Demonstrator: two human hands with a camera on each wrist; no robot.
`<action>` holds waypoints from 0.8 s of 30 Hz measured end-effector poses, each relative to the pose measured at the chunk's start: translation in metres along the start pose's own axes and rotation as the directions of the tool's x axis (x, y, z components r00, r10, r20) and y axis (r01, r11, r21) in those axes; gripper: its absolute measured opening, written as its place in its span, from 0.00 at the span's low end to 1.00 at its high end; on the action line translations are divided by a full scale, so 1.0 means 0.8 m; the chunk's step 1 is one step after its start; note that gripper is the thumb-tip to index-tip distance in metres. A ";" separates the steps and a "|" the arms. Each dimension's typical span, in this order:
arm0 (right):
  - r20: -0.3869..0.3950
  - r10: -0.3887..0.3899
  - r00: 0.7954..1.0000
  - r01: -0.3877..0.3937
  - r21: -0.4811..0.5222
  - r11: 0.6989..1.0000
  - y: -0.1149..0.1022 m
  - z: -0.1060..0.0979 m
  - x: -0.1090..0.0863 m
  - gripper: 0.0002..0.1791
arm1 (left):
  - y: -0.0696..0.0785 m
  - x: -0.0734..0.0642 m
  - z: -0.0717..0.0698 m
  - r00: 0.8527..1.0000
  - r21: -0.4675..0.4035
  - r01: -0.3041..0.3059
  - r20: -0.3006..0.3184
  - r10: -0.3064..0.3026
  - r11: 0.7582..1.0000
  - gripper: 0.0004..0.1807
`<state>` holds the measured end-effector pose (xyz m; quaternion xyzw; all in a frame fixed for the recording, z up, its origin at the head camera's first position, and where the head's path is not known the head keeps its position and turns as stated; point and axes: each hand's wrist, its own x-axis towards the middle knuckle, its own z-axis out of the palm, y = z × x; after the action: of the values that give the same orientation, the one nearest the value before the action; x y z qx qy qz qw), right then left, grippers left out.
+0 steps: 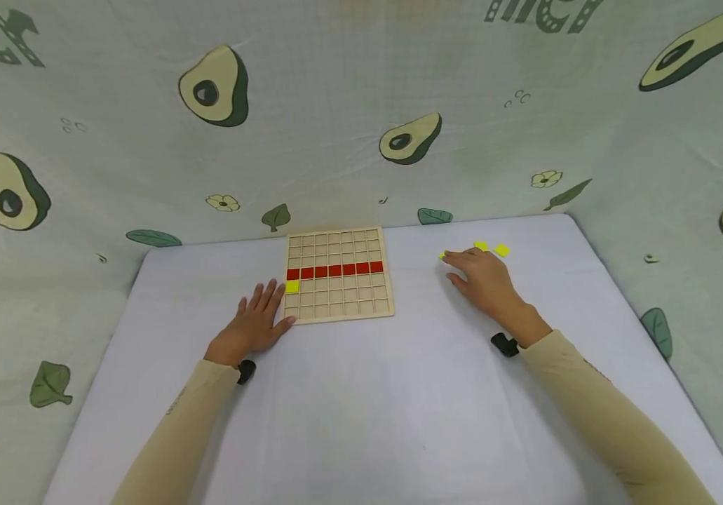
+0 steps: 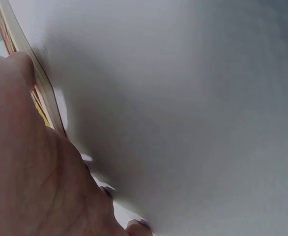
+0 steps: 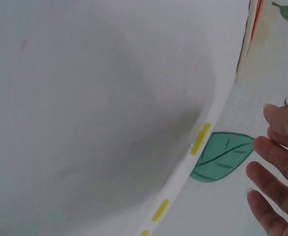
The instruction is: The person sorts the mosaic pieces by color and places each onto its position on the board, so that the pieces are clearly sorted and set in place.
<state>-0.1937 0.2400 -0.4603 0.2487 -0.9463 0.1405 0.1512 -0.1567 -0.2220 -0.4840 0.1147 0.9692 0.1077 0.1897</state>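
Note:
A shallow wooden grid board (image 1: 339, 303) lies on the table. One row of red tiles (image 1: 334, 271) crosses it, and a single yellow tile (image 1: 292, 286) sits in the leftmost cell just below that row. With fingers spread, my left hand (image 1: 257, 326) rests along the board's left edge, its thumb at the near left corner. In the left wrist view, the thumb (image 2: 22, 66) touches the board's side (image 2: 48, 101). Over to the right, my right hand (image 1: 484, 280) hovers beside loose yellow tiles (image 1: 502, 250). The right wrist view shows its fingers loosely bent, apart from the yellow tiles (image 3: 200, 139) and holding nothing.
White cloth covers the table (image 1: 361, 407). A hanging cloth printed with avocados and leaves (image 1: 336, 105) rises behind the table's far edge and along both sides. A black device (image 1: 505, 344) is worn at the right wrist, another device (image 1: 246, 372) at the left.

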 end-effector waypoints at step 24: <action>0.165 0.130 0.978 -0.129 -0.017 0.991 0.042 0.012 0.020 0.22 | -0.004 0.006 0.002 1.000 -0.003 0.008 0.008 -0.008 1.000 0.48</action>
<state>-0.2261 0.2577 -0.4701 0.1968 -0.9703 0.1260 0.0634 -0.1609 -0.2237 -0.4882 0.1108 0.9687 0.1080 0.1943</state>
